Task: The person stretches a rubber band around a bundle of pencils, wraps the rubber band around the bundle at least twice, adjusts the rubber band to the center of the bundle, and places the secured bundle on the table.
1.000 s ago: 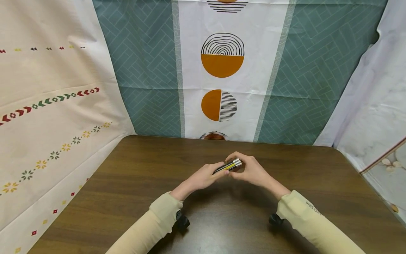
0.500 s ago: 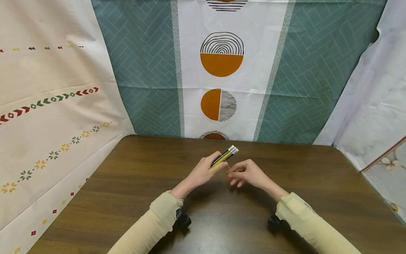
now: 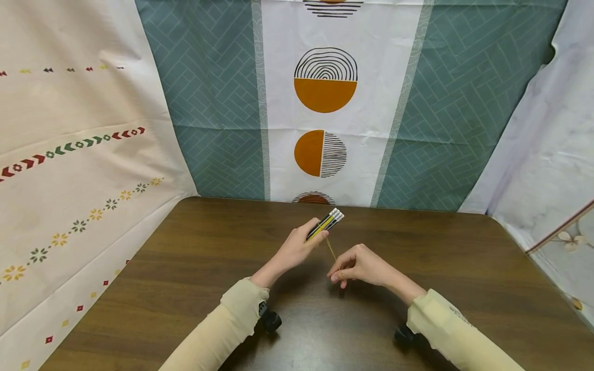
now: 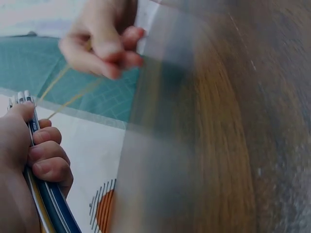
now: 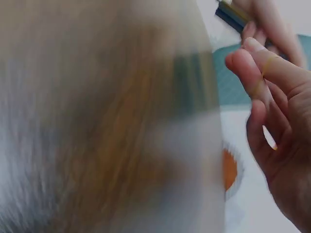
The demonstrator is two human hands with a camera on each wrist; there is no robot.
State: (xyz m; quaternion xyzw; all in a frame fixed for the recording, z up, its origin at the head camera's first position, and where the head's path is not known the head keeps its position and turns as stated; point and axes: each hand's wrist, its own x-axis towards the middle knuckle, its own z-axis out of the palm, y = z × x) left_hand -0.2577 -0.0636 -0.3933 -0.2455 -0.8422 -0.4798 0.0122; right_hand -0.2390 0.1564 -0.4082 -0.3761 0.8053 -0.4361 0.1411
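My left hand (image 3: 293, 251) grips a bundle of several pencils (image 3: 325, 222), black and yellow with silver ferrules and white erasers. The eraser ends point up and to the right, away from me; in the left wrist view the fingers curl round the pencils (image 4: 54, 201). A yellowish rubber band (image 3: 331, 249) runs taut from the bundle to my right hand (image 3: 361, 265), lower and to the right. Its two strands show in the left wrist view, where the band (image 4: 73, 101) stretches between the hands. Thumb and fingers of the right hand pinch it, and in the right wrist view the band (image 5: 265, 73) loops over the fingers.
Both hands are above a dark brown wooden table (image 3: 223, 242). A patterned teal and white cloth (image 3: 218, 103) hangs behind it, with pale cloths at either side. Dark wrist cameras (image 3: 271, 322) sit below both cuffs.
My right hand has moved from beside the eraser ends down towards me, drawing the rubber band out long. The left hand has tilted the pencils more upright and shifted them slightly left.
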